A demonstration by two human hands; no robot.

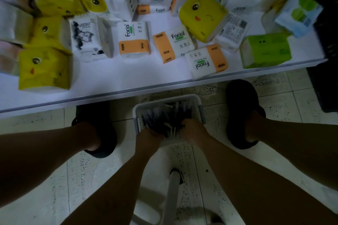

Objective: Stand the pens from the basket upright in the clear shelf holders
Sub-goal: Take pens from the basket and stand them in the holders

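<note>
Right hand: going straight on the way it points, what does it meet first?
The pens piled in the basket; the right hand sits in among them, likely touching. Depth is unclear in this dim view.

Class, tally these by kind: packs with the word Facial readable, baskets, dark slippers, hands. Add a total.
Facial packs: 4
Basket: 1
Dark slippers: 2
Hands, left hand and right hand: 2
Total: 9
</note>
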